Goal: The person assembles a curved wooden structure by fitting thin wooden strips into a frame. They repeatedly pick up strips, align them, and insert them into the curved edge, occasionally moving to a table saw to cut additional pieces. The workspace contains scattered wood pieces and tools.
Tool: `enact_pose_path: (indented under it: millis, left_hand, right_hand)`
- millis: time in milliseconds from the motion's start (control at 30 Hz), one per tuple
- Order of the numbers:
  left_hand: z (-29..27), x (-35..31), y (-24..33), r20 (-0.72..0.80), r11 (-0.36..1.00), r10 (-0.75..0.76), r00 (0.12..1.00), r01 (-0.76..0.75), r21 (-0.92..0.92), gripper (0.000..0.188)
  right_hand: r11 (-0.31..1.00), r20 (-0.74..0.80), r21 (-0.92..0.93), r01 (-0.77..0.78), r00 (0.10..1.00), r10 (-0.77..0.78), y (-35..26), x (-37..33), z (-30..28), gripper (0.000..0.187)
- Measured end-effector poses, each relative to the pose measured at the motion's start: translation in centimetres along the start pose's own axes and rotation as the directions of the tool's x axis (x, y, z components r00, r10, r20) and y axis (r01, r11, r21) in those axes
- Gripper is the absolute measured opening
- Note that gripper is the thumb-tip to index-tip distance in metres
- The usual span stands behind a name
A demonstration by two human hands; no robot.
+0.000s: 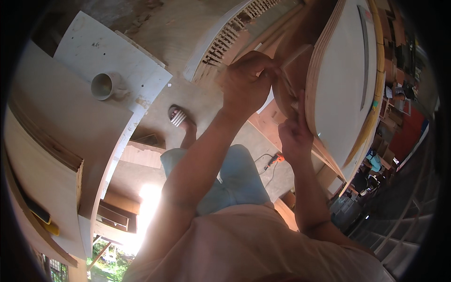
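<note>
My left hand [251, 80] is closed in a pinch on a thin, pale, bent strip [297, 57]. One length of the strip slants up and right from the fingertips; another runs down toward my right hand [298, 131]. My right fingers are closed around its lower end, against the rim of a curved, white-faced stack of boards [340, 70]. What exactly lies under those fingers is partly hidden. Behind the strip is a brown curved wooden surface [292, 40]. The strip's material cannot be made out.
On the left, a white-splashed board [136, 61] carries a round cup [102, 87], beside large curved panels [51, 145]. An orange power tool [275, 160] with a cable lies on the floor. A slotted curved piece [230, 35] stands ahead. People [373, 160] are far right.
</note>
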State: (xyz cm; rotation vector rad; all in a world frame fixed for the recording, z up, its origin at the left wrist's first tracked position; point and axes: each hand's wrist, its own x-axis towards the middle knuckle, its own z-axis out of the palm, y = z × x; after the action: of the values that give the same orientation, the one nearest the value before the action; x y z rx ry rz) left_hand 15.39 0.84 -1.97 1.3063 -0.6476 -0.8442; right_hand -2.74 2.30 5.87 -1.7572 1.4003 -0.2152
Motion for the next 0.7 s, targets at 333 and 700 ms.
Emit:
enact_pose_path:
  millis: [333, 700]
  left_hand:
    - [0.3, -0.1, -0.6, -0.040, 0.998, 0.060, 0.997, -0.061, -0.014, 0.017]
    - [0.8, -0.1, -0.6, -0.078, 0.997, 0.019, 0.997, -0.025, -0.067, 0.012]
  right_hand:
    - [0.998, 0.004, 0.001, -0.067, 0.998, 0.067, -0.9, 0.2, 0.0, 0.079]
    - [0.982, -0.043, -0.010, -0.188, 0.981, 0.187, 1.2, 0.4, 0.0, 0.023]
